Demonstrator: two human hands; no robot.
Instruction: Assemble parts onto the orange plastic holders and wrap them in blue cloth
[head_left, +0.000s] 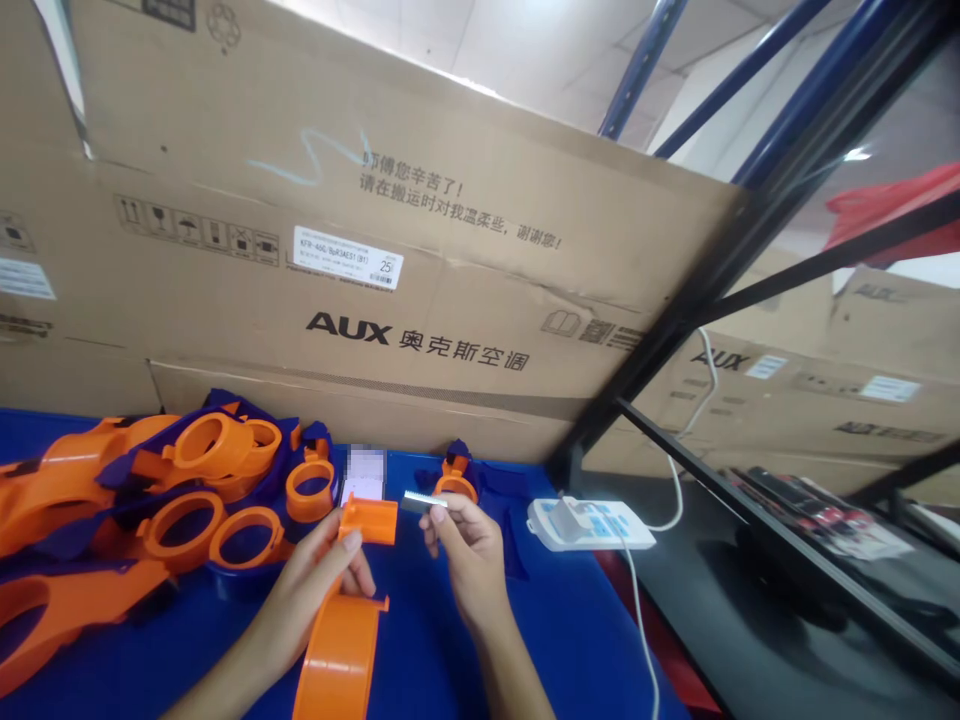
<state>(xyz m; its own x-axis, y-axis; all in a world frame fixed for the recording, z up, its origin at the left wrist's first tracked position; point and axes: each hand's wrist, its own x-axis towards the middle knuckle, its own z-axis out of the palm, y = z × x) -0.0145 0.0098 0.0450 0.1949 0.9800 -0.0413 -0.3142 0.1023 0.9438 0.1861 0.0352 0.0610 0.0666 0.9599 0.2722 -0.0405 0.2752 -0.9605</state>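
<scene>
My left hand [319,585] is closed round an orange plastic tape-dispenser body [352,600], thumb near its square front end. My right hand [465,555] pinches a small grey serrated metal blade [420,501] between thumb and fingertips, held just right of the dispenser's front end. Both are above the blue table [435,640].
A heap of orange dispenser bodies and rings with dark blue parts [180,490] lies at the left. One more orange ring [455,482] sits behind my right hand. A white power strip [592,524] with a cable lies right. AUX cardboard boxes [375,280] stand behind; a black rack frame [750,250] is at right.
</scene>
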